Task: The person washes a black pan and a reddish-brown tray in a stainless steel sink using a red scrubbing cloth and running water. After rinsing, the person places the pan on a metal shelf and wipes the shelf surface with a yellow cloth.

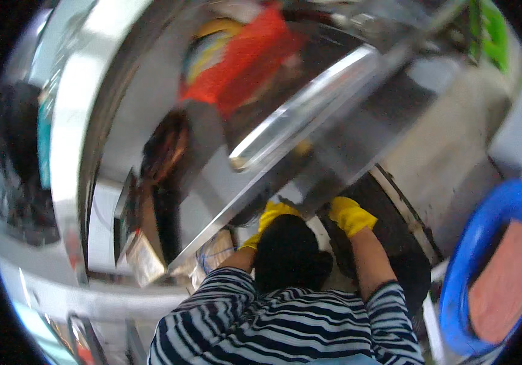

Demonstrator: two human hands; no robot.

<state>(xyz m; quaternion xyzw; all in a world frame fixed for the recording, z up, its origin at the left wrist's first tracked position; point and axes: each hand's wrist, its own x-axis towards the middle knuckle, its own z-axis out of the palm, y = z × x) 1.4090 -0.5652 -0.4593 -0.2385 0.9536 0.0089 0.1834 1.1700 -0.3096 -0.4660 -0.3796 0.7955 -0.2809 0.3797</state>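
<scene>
Both my hands wear yellow gloves, and the view is blurred. My left hand (278, 211) is partly hidden behind a dark rounded shape (290, 251) that I cannot identify. My right hand (351, 215) appears to the right of that shape, its fingers bent. Just beyond both hands lies the lower edge of a grey, shiny metal surface (356, 137), which runs diagonally up to the right. Whether either glove grips this edge cannot be told. Striped sleeves cover my upper arms.
On the right stands a blue round plastic tub (457, 273) with a flat pink thing (507, 283) in it. A blurred red cloth or bag (247, 64) is at the top. Green plastic (493, 36) shows upper right. A pale metal rim (74, 137) curves along the left.
</scene>
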